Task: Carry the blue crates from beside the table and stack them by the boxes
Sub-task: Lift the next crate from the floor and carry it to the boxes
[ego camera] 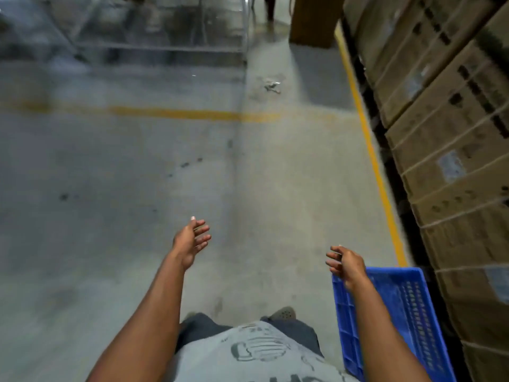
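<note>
A blue plastic crate with perforated, slotted walls (407, 312) sits low at the right of the view, on the concrete floor (137, 202), just beside a tall wall of brown cardboard boxes bound with pale straps (454, 161). The crate looks empty, and its near end runs out of the bottom of the view. Whether it rests on another crate cannot be told.

Both bare arms reach forward from the bottom of the view. The right hand (347, 264) hovers over the crate's far left corner, fingers loosely spread and curled, holding nothing; it does not appear to touch the crate. The left hand (191, 242) hangs out over bare floor, well apart from the crate, palm turned inward, fingers open and relaxed, also empty.

Below the arms are a grey printed T-shirt (256, 354), dark trousers and the toe of one grey shoe (283, 313).

A yellow painted line (377, 166) runs along the floor at the foot of the boxes, and another yellow stripe (179, 113) crosses the floor further ahead. Beyond it, blurred, stands a metal-framed structure (165, 37).
</note>
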`<state>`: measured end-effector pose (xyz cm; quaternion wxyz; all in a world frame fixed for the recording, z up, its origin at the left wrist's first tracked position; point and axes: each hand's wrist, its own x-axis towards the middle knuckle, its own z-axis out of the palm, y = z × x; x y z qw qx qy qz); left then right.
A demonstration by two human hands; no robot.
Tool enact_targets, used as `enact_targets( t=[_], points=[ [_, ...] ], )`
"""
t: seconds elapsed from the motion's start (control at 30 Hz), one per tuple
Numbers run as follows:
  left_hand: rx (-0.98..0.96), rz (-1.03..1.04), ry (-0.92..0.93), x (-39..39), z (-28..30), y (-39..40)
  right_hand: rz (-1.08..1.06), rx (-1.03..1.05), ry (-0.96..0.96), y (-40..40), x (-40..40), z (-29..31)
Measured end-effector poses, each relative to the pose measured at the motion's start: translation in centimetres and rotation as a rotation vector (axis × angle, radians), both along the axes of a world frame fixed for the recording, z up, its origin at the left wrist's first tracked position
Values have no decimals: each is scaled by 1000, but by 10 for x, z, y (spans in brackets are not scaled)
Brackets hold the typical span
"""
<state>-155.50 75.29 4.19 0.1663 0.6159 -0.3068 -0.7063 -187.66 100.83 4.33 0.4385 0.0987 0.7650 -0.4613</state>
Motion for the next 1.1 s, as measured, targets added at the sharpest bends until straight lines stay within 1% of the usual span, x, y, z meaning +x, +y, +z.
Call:
enact_targets(
  t=[0.13, 0.27, 0.4, 0.5, 0.63, 0.73, 0.93, 1.03, 1.1],
  points=[
    [38, 206, 75, 120, 5, -26, 194, -89, -46, -131, 100, 19],
    [16, 387, 56, 254, 7, -58, 394, -168, -123, -242, 215, 16],
    [-19, 664, -17, 388, 21, -80, 536, -151, -156, -316, 317, 12],
    [-55, 841, -9, 461, 29, -90, 614, -141, -186, -362, 382, 11],
    [-47, 1059, 78, 524, 30, -101, 710, -121, -273, -426, 461, 14],
    [-29, 1180, 120, 562, 25, -112, 795, -89, -300, -486, 511, 12],
    [2, 1407, 120, 636, 6, -156, 964, -22, -306, -616, 611, 3],
    [9, 1489, 129, 664, 1, -184, 1097, 0, -288, -680, 663, 1],
    [14, 1534, 140, 682, 2, -205, 1145, 22, -268, -723, 698, -3]
  ],
)
